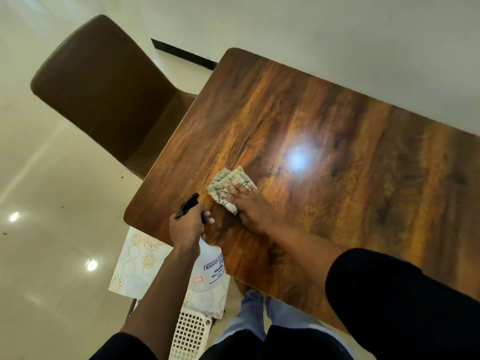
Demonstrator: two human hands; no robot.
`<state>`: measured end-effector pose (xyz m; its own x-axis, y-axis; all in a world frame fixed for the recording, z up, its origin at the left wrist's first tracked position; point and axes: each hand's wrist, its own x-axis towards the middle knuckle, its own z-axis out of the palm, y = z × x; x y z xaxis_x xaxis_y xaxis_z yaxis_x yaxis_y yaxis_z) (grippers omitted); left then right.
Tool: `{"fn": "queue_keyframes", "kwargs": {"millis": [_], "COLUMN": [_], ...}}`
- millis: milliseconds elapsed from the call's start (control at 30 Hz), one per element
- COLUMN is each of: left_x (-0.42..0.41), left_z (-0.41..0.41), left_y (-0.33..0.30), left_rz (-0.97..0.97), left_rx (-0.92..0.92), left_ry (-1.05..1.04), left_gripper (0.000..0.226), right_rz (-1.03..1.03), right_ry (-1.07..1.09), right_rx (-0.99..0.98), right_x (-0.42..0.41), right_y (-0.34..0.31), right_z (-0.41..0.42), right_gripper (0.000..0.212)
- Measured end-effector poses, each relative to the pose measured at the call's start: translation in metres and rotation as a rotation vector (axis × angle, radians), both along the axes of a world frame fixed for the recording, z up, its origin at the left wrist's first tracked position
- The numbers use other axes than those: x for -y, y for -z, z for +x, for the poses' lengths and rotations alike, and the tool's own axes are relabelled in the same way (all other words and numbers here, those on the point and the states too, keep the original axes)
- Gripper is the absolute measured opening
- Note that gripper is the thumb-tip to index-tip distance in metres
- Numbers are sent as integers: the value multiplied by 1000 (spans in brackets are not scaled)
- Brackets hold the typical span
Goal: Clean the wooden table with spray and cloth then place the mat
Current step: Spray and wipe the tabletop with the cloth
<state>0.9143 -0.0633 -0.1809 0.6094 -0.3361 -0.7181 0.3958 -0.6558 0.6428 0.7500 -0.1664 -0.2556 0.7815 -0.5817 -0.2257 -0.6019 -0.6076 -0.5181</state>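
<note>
Far left, a brown chair stands at the worktop's end, clear of your wiping. Below the near-left corner the mat lies low, part tucked under the worktop edge. What carries it you cannot see, but it waits within reach for the last step. Just below it is a white lattice basket; whether it holds anything the view does not show.

Your left hand has its grip clamped round the neck of the spray, black nozzle aimed forward over the corner, one finger looking ready at the trigger, so a squirt would likely land just ahead of the cloth. The bottle is translucent white, and its fill level is hard to read from here.

Right of that, your right hand lies flat with fingers spread on the folded cloth, pressing it to the wood near the left end. The flat palm spreads pressure for wiping rather than holding. The far right of the worktop probably remains to be done.
</note>
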Motion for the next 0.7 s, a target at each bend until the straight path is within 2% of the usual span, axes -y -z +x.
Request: {"fn": "queue_keyframes", "kwargs": {"millis": [200,367,433,567,700], "left_x": [-3,-4,-4,-5,-8], "left_z": [-43,-73,-81,-93,-105], "left_y": [1,1,0,2,4], "left_rz": [8,-17,-29,-38,-56], "left_rx": [-71,-75,-76,-51,-29], "left_ry": [81,184,221,280,335], "left_gripper": [20,20,19,17,20], "right_rz": [90,82,94,-20,-44], "right_ry": [534,652,631,384,177], "right_rx": [-69,-125,-113,-60,-43], "right_x": [17,-2,-19,-71,-107], "right_y": [-4,-14,-16,-8,0], "right_z": [-110,-114,-102,-91,-114], "right_gripper": [78,72,70,69,68]}}
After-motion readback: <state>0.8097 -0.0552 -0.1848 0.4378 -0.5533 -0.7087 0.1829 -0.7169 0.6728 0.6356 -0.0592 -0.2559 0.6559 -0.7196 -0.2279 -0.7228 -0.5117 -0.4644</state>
